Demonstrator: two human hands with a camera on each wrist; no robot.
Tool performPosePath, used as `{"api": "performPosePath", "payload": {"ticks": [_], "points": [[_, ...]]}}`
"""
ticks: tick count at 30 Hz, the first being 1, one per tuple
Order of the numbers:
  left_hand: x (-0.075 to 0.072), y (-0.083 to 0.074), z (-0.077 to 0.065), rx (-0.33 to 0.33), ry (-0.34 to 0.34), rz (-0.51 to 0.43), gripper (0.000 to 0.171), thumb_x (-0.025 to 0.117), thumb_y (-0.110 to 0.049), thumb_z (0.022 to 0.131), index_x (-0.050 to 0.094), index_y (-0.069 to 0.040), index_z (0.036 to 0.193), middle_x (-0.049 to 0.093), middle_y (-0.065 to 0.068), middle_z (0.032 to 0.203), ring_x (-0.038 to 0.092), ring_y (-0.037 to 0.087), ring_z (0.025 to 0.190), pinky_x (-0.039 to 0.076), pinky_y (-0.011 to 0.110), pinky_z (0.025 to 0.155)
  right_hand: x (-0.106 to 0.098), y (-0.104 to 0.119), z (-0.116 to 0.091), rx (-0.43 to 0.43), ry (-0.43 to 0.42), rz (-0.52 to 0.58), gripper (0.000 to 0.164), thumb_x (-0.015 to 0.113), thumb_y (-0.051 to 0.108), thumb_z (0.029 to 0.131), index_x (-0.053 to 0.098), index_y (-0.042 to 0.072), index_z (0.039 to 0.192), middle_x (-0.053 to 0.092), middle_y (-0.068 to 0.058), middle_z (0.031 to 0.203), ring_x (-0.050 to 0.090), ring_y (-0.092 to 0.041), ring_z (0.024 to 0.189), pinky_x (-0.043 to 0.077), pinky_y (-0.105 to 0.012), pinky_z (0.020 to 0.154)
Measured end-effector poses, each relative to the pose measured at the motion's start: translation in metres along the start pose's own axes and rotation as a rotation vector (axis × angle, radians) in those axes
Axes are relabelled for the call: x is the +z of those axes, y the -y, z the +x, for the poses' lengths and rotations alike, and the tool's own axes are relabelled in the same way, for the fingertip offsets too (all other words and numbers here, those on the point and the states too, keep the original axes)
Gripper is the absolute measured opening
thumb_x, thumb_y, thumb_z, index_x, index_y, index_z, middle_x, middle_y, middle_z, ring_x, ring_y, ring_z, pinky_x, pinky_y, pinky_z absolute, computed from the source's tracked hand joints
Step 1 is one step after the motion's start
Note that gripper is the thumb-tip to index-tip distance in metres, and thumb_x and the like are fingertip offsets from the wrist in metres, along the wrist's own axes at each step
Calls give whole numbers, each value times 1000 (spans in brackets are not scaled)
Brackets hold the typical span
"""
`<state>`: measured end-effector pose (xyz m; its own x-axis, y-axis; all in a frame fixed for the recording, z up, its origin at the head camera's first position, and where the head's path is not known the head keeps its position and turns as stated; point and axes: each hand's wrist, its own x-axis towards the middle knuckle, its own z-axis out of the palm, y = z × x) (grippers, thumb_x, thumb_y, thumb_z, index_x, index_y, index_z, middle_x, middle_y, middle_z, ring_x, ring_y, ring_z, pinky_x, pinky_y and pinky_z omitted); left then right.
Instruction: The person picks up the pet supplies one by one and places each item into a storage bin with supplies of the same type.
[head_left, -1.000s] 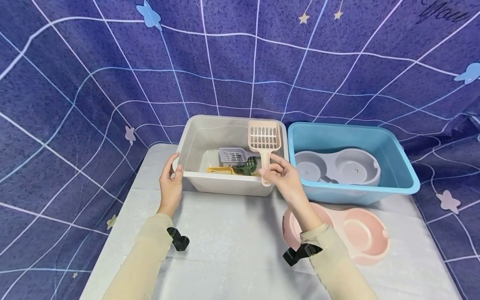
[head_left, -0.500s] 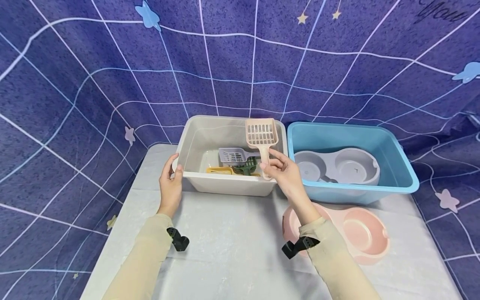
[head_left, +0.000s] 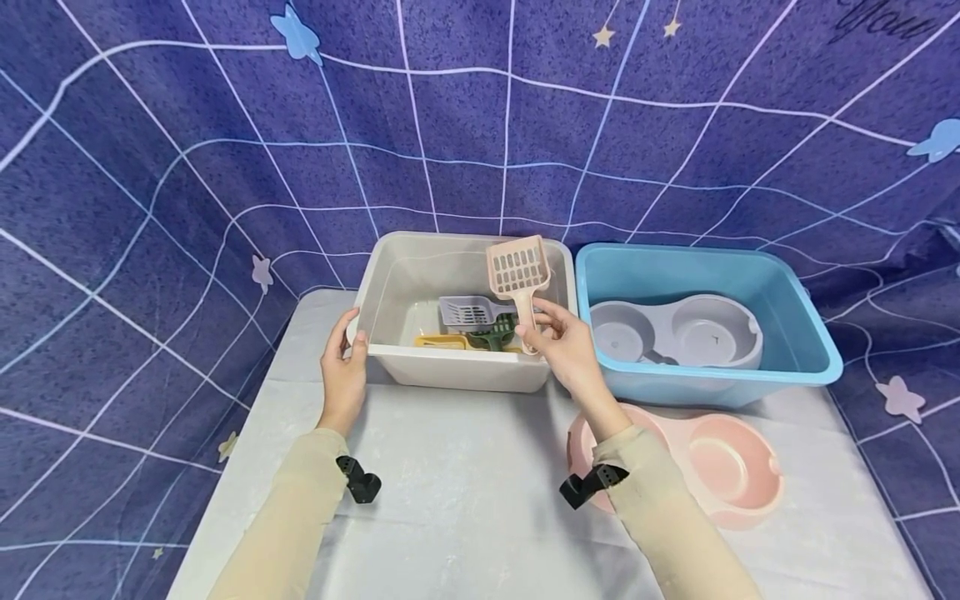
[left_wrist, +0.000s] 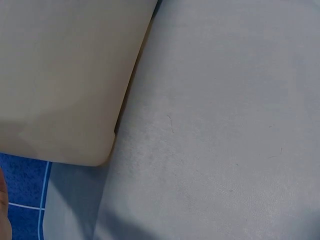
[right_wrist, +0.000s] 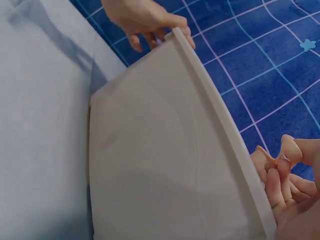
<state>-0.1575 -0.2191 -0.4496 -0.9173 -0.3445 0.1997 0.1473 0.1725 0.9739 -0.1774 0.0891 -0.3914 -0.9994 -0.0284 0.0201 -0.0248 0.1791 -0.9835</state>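
My right hand [head_left: 566, 344] pinches the handle of a pale pink litter scoop [head_left: 518, 267], its slotted head raised above the right side of a grey plastic tub [head_left: 457, 367]. Inside that tub lie a lavender litter scoop [head_left: 467, 312], a dark green scoop [head_left: 495, 335] and a yellow scoop [head_left: 442, 341], partly overlapping. At the tub's front left corner my left hand [head_left: 344, 375] holds the rim, thumb on top. The right wrist view shows the same left hand [right_wrist: 145, 22] at the rim's far end. Only a sliver of it enters the left wrist view.
A blue plastic tub [head_left: 708, 382] stands to the right, close beside the grey one, with a grey double pet bowl [head_left: 708, 332] in it. In front lies a pink double pet bowl [head_left: 723, 467], partly under my right forearm. A patterned blue curtain [head_left: 465, 108] hangs behind the table.
The right hand has shifted slightly left and away from me with the pink litter scoop, whose head now tilts a little. The left hand stays on the grey tub's rim.
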Motion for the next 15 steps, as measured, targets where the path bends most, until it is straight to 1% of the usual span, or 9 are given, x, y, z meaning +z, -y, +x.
{"api": "performPosePath", "payload": {"ticks": [1,4,9,15], "points": [[0,-3,-1,7,3,4,42,48,-5,103,47,-2,145,50,19,142,48,23,123,42,21,94,0,-1,0,-4,-5,-14,54,76,12,87,57,4,138,69,-15,110,51,-8,67,41,-19,57],[1,-6,-3,19,2,-5,42,49,-5,102,47,-2,144,50,20,142,47,26,125,41,22,96,0,-1,0,-14,-5,-31,55,75,13,88,56,3,138,68,-17,112,53,-9,68,41,-20,57],[1,-6,-3,15,1,-11,42,49,-5,102,47,-1,144,50,20,142,46,30,127,40,24,97,-1,-2,1,-18,-16,-40,55,76,14,88,56,2,138,67,-17,115,57,-10,71,41,-19,57],[1,-6,-3,14,4,-10,43,49,-5,102,47,-1,145,50,20,142,47,31,125,42,20,92,-1,-5,-1,-40,-48,-31,48,74,16,90,61,3,134,65,-13,107,58,-14,77,44,-20,62]]}}
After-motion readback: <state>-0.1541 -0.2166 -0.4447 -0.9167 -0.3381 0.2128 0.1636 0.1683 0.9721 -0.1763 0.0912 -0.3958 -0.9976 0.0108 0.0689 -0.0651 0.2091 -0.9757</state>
